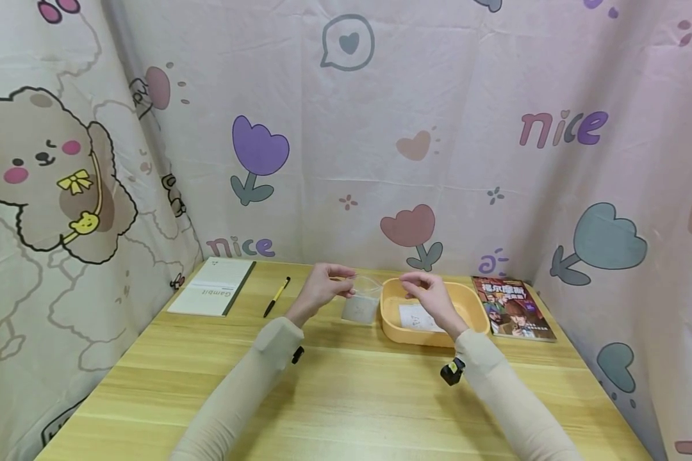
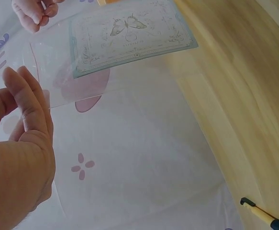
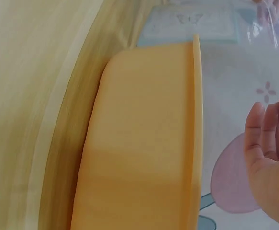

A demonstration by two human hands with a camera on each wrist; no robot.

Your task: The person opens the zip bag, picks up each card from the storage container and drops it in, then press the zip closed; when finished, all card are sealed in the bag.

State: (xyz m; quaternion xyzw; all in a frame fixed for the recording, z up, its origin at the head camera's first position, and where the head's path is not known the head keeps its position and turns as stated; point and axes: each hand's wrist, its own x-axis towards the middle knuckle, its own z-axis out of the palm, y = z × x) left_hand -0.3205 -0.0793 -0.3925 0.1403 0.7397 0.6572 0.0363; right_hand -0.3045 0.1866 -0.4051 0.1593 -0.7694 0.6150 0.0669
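A clear plastic bag [image 2: 58, 81] with a pale card [image 2: 129, 36] inside hangs from my left hand [image 1: 323, 288], whose thumb and fingers pinch its upper edge. The card has a butterfly print and a blue-green border. To the right, my right hand [image 1: 432, 301] is raised over the yellow basket [image 1: 387, 323], its fingers loosely bent. Nothing shows between those fingers in the right wrist view, and a small gap separates them from the bag in the head view. Inside the basket lies a white printed sheet [image 1: 415, 317], partly covered by the right hand and forearm.
At the left of the wooden table [image 1: 323, 403] lies a pale notebook [image 1: 213, 288] with a dark spine. A yellow and black pen [image 1: 277, 298] is beside it. Right of the basket is a colourful comic-style book [image 1: 516, 310]. A patterned curtain [image 1: 334, 160] hangs behind the table.
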